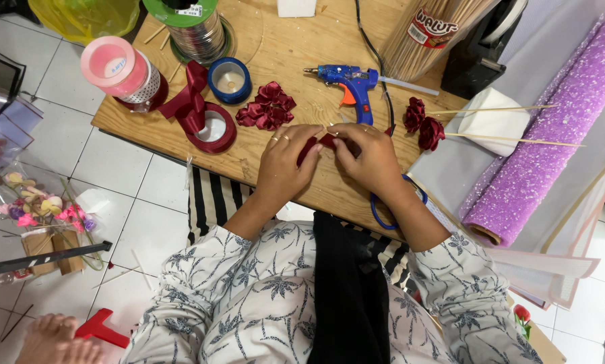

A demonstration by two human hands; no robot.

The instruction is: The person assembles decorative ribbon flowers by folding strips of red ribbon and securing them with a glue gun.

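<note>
Together, the left hand (282, 164) and right hand (370, 158) pinch a dark red ribbon piece (314, 145) near the wooden table (282, 54)'s front edge, fingers closed on it. Keeping each fold tight should help, with the blue glue gun (349, 82) just behind.

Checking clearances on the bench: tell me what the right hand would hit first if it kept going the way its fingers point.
The right hand points left, toward the left hand. It would first press further into the dark red ribbon piece that both hands pinch, then meet the left hand's fingers; depth is hard to judge.
</note>
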